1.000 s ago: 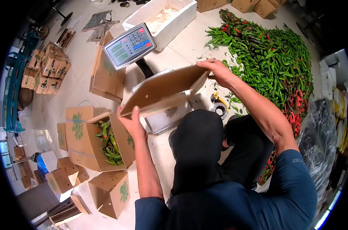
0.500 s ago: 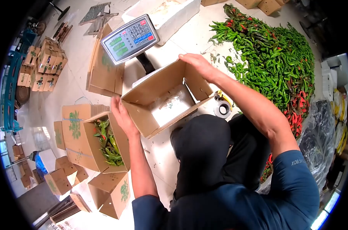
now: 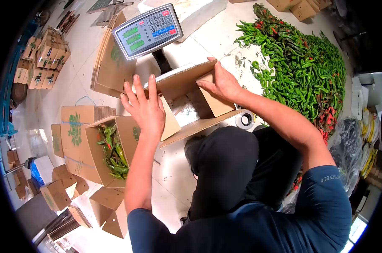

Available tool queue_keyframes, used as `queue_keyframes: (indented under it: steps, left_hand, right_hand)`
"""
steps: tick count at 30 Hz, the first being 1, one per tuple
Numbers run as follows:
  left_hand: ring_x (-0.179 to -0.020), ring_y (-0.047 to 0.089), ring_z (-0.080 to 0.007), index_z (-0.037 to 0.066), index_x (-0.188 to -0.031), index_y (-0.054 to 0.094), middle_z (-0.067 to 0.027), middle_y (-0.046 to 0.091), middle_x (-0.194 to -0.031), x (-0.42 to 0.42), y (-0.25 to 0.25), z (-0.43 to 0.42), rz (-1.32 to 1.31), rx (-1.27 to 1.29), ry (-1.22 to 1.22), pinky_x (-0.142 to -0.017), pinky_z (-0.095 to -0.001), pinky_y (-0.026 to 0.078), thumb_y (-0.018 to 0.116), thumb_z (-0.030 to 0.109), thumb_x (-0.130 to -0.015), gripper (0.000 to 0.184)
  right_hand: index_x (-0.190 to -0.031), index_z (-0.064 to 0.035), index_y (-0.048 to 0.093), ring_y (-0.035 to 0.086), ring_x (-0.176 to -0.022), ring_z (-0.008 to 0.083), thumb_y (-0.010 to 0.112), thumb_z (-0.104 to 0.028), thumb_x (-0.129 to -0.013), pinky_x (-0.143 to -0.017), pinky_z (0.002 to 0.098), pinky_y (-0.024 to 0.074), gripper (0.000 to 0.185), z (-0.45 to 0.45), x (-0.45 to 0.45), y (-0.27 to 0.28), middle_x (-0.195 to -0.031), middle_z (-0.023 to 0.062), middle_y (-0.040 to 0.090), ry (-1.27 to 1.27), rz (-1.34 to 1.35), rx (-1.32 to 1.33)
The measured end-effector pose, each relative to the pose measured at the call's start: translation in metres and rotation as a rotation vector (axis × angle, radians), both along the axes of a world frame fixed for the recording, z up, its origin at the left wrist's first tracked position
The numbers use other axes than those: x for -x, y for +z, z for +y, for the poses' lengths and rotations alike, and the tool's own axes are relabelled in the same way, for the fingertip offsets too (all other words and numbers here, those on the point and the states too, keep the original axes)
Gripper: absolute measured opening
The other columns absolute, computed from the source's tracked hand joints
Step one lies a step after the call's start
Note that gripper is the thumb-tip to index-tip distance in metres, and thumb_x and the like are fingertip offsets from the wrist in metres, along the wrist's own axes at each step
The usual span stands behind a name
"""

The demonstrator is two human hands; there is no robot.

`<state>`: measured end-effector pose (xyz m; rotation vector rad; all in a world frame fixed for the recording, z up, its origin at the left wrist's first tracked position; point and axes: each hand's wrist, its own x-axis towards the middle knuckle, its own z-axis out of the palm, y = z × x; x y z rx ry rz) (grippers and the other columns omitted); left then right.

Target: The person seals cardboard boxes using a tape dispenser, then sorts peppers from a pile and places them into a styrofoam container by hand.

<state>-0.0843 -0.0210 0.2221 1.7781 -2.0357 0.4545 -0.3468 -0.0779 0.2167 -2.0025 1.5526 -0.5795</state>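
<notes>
In front of me an open cardboard box stands by the scale, with pale scraps visible on the surface inside it. Its two end panels lean inward. My right hand grips the right end, thumb on the inner panel and fingers at the upper corner. My left hand is beside the left end panel, fingers spread and pointing up; whether its palm touches the cardboard is hidden. The electronic scale display rises on a post behind the box.
A big heap of green and red peppers covers the floor at right. Left of me stands a carton of peppers, with empty cartons nearby. Flattened cardboard leans behind. A tape roll lies near my knee.
Both end panels of the box have tipped inward, narrowing the opening. My left hand has risen with its fingers spreading, and my right thumb has moved onto the right panel.
</notes>
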Motion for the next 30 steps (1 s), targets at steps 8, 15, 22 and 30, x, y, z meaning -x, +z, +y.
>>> queue_keyframes:
  steps: [8,15,22,30]
  left_hand:
    - [-0.129,0.049,-0.0365,0.012,-0.131,0.062,-0.0114,0.059,-0.131,-0.02,-0.005,0.015,0.232,-0.119,-0.191,-0.111,-0.0492,0.035,0.076,0.007,-0.078,0.055]
    - [-0.139,0.04,-0.0397,0.012,-0.14,0.055,-0.0174,0.042,-0.151,-0.033,0.006,0.011,0.205,-0.017,-0.131,-0.112,-0.0497,0.035,0.081,0.011,-0.078,0.068]
    - [-0.126,0.053,-0.03,0.007,-0.155,0.026,-0.02,0.053,-0.137,-0.022,-0.002,0.017,1.047,-0.167,0.075,-0.106,-0.0398,0.045,0.078,0.009,-0.085,0.087]
    - [-0.082,0.063,-0.0104,-0.005,-0.108,0.072,-0.0045,0.072,-0.089,-0.029,-0.041,0.013,1.427,-0.079,0.247,-0.077,-0.0275,0.05,0.065,0.012,-0.095,0.022]
  right_hand:
    - [-0.15,0.0065,0.032,0.046,-0.136,0.035,0.079,-0.046,-0.08,-0.112,0.042,0.0385,0.099,-0.002,0.027,0.064,-0.147,0.0261,0.045,0.011,-0.333,0.052]
    - [-0.138,0.006,0.046,0.041,-0.135,0.0433,0.071,-0.041,-0.088,-0.112,0.0527,0.0312,0.072,0.06,0.01,0.058,-0.145,0.0287,0.043,0.214,0.355,0.371]
    - [-0.14,0.003,0.045,0.037,-0.138,0.0405,0.064,-0.031,-0.092,-0.113,0.0525,0.0299,0.061,0.043,0.005,0.054,-0.147,0.0269,0.04,0.36,0.249,0.397]
    - [-0.134,0.0025,0.054,0.048,-0.131,0.0376,0.057,-0.029,-0.094,-0.108,0.0482,0.0385,0.051,0.042,0.004,0.043,-0.137,0.023,0.053,0.362,0.229,0.327]
